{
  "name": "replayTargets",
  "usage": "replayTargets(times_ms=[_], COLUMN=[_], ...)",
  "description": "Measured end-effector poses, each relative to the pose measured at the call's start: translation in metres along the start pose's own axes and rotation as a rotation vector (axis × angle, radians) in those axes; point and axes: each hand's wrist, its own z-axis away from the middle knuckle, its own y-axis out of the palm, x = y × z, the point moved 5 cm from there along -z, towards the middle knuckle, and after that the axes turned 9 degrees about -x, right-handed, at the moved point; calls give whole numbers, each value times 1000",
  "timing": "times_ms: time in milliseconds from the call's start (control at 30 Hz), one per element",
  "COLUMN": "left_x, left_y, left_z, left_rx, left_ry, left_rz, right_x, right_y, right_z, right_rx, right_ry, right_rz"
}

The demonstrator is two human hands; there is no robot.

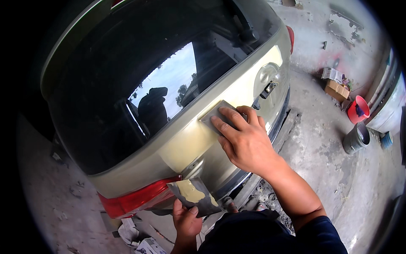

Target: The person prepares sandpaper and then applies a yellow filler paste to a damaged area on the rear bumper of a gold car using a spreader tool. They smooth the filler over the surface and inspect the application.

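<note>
My right hand (245, 139) presses a flat grey spreader (213, 113) against the olive-gold rear hatch (190, 144) of a car, just below the dark rear window (139, 76). My left hand (186, 220) holds a grey mixing board (193, 194) low by the hatch's bottom edge; yellowish filler paste lies smeared on it. A red tail light (133, 201) sits just left of the board.
The concrete floor (321, 139) is stained and dusty. At the right stand a red bucket (358, 110), a grey can (355, 139), a cardboard box (337, 89) and a small blue tin (386, 139). Crumpled paper (135, 237) lies under the tail light.
</note>
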Motion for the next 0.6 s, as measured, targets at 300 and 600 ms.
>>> replayTargets(times_ms=[300, 600], left_x=[1, 2], left_y=[-6, -2], left_z=[-7, -9], left_rx=[13, -4], left_ry=[-24, -59], left_rz=[-16, -24], right_x=[7, 10], right_y=[7, 10], right_z=[-12, -14], right_rx=[14, -9], right_ry=[-31, -46], right_rz=[60, 67])
